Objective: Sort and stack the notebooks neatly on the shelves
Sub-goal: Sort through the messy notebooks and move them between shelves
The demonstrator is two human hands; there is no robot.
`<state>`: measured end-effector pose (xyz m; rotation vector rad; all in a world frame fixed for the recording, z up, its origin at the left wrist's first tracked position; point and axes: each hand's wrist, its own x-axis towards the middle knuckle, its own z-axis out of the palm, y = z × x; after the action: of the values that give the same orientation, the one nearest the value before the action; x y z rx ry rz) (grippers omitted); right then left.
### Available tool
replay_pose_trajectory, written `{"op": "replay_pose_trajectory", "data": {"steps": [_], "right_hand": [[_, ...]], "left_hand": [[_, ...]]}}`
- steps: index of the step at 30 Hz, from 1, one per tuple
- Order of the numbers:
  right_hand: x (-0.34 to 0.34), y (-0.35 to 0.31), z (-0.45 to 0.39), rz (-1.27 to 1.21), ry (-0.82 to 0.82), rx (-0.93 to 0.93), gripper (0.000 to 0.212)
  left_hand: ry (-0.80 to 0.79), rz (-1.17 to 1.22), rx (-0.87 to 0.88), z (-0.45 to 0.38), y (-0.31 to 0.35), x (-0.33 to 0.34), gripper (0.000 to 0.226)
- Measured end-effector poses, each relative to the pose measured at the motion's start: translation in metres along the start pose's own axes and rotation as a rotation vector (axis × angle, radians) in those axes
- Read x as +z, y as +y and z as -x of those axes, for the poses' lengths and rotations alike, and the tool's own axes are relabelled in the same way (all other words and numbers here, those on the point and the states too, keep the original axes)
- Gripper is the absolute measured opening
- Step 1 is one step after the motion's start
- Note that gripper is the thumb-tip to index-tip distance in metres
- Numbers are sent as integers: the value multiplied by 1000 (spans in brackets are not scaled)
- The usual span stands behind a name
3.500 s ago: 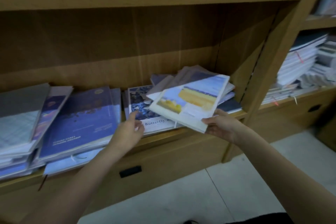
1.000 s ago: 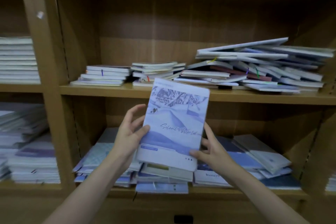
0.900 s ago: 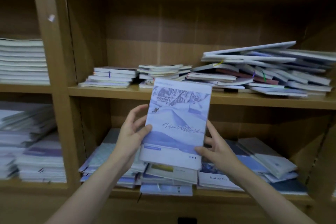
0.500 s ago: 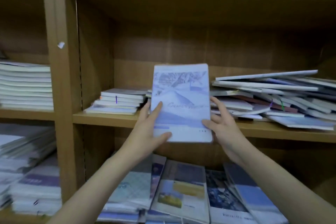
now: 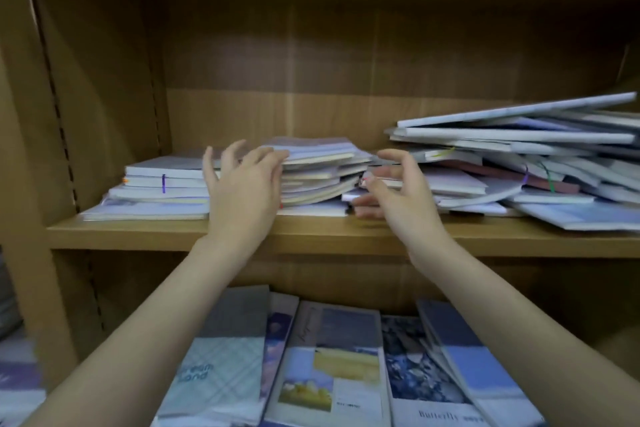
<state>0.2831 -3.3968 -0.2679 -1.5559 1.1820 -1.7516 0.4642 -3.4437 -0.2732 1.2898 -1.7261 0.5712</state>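
A pale blue notebook [image 5: 311, 149] lies flat on top of the middle stack [image 5: 317, 184] on the upper shelf [image 5: 311, 236]. My left hand [image 5: 242, 187] is at the stack's left side, fingers spread and touching the top notebook's edge. My right hand [image 5: 398, 194] hovers at the stack's right side with fingers spread and loosely curved, holding nothing. A tidy low stack [image 5: 162, 187] lies to the left.
A messy, tilted heap of notebooks [image 5: 519, 163] fills the right of the upper shelf. The lower shelf holds several notebooks laid cover-up [image 5: 329, 364]. A vertical shelf post [image 5: 31, 149] stands at the left.
The pale blue notebook, held upright in both hands half a second ago, now lies on the middle stack. Both hands have let go and sit at the stack's sides.
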Motion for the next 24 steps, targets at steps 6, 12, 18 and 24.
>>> {"op": "replay_pose_trajectory", "data": {"steps": [6,12,18,24], "right_hand": [[-42,-7,18,265,12,-209,31],[-114,-51,23,541,174,-504,27],[-182,-77,-25,967,259,-537,20],[-236,-76,-90,1794,-14,-448,47]], "left_hand": [[-119,-125,3,-12,30,-2,38],[-61,220,140,-18,88,8,42],[-32,314,261,-29,133,17,43],[-51,207,423,-30,163,29,46]]}}
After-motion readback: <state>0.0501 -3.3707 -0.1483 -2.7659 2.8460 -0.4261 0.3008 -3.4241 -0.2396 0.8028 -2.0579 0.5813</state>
